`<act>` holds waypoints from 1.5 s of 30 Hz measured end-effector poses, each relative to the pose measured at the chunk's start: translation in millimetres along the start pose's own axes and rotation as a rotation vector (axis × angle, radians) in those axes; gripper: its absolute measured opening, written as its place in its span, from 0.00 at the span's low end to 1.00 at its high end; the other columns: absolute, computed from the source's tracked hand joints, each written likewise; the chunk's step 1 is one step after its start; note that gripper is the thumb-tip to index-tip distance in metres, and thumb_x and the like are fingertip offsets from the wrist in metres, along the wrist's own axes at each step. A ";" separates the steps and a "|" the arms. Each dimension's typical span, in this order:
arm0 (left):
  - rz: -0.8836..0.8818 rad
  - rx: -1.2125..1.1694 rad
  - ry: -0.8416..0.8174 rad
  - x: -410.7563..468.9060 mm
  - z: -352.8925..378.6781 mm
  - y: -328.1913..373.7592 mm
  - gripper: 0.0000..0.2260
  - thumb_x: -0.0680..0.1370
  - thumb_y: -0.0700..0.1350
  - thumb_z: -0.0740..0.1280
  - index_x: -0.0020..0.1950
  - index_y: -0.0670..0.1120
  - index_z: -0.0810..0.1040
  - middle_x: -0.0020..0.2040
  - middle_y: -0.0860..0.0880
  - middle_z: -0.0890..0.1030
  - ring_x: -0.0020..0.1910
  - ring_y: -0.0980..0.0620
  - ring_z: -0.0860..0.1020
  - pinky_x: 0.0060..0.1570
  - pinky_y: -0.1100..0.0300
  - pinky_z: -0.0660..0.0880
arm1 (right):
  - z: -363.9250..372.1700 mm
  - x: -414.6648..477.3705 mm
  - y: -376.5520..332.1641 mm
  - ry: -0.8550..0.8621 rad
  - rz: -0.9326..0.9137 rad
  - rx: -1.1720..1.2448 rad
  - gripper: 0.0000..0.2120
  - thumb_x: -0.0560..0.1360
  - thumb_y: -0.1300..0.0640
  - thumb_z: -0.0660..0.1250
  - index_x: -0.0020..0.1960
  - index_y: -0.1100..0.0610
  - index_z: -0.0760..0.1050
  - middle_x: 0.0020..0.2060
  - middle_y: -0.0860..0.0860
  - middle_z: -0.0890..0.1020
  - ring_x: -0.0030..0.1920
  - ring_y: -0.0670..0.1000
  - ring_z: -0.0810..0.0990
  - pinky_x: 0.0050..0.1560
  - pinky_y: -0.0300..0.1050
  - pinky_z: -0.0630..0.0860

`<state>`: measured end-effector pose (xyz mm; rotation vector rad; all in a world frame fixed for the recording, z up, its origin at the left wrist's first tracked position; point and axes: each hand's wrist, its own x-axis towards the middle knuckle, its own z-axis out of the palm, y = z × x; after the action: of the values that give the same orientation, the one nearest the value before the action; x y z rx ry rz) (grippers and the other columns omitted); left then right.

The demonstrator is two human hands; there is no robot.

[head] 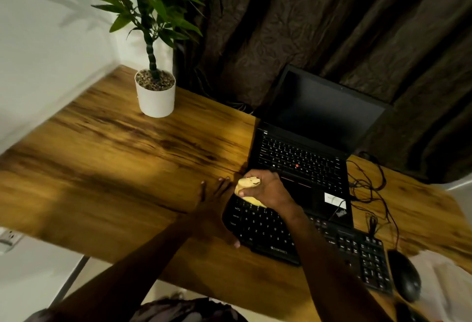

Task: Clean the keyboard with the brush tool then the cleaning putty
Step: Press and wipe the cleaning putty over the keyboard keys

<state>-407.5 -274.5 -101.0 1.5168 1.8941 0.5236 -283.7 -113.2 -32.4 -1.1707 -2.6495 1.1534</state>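
Gripping the putty, the right hand holds it on the keyboard at frame centre. The left hand lies flat beside it, fingers straight.

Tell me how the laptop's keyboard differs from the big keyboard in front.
The laptop keyboard is built into the laptop and has a red dot in its middle; the separate keyboard lies alone on the desk. The separate keyboard is wider, with a number pad. The right hand holds yellow putty on the separate keyboard, not the laptop keyboard. Both are black with white letters.
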 end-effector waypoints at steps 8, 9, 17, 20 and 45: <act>0.006 -0.022 -0.012 -2.8 -2.4 6.4 0.62 0.55 0.72 0.77 0.64 0.76 0.25 0.83 0.50 0.43 0.81 0.48 0.41 0.75 0.39 0.35 | -24.8 -0.9 7.6 -0.091 0.019 -0.113 0.15 0.67 0.61 0.81 0.43 0.43 0.81 0.42 0.45 0.83 0.45 0.43 0.81 0.48 0.40 0.74; 0.018 -0.040 -0.004 -2.2 -2.5 6.1 0.64 0.56 0.70 0.79 0.65 0.75 0.25 0.83 0.50 0.43 0.81 0.48 0.41 0.74 0.43 0.34 | -22.9 -0.8 4.9 -0.090 0.013 -0.092 0.15 0.67 0.62 0.80 0.45 0.45 0.81 0.41 0.43 0.82 0.43 0.41 0.80 0.47 0.38 0.73; -0.002 0.057 0.006 -4.8 -3.8 8.5 0.67 0.57 0.71 0.77 0.81 0.54 0.35 0.80 0.53 0.34 0.79 0.50 0.31 0.73 0.39 0.27 | -2.7 0.3 -4.7 -0.063 -0.019 -0.065 0.15 0.68 0.53 0.80 0.44 0.36 0.79 0.52 0.54 0.82 0.51 0.51 0.81 0.47 0.41 0.75; 0.038 0.099 0.044 -5.2 -5.1 8.6 0.70 0.51 0.78 0.71 0.82 0.52 0.38 0.81 0.52 0.35 0.77 0.52 0.28 0.70 0.38 0.24 | -16.3 -1.0 3.9 -0.095 0.014 -0.118 0.17 0.70 0.57 0.79 0.46 0.37 0.78 0.52 0.52 0.81 0.53 0.51 0.80 0.50 0.41 0.73; 0.002 0.139 -0.008 -6.3 -6.7 12.4 0.73 0.45 0.84 0.60 0.81 0.53 0.33 0.81 0.51 0.33 0.77 0.51 0.27 0.72 0.35 0.27 | -10.6 -15.8 -3.7 0.036 -0.039 0.035 0.16 0.68 0.60 0.80 0.53 0.51 0.81 0.45 0.49 0.85 0.43 0.42 0.80 0.42 0.32 0.74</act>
<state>-402.7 -276.9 -86.6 1.6061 1.9580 0.3935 -271.5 -118.5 -18.2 -1.1185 -2.6021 1.1566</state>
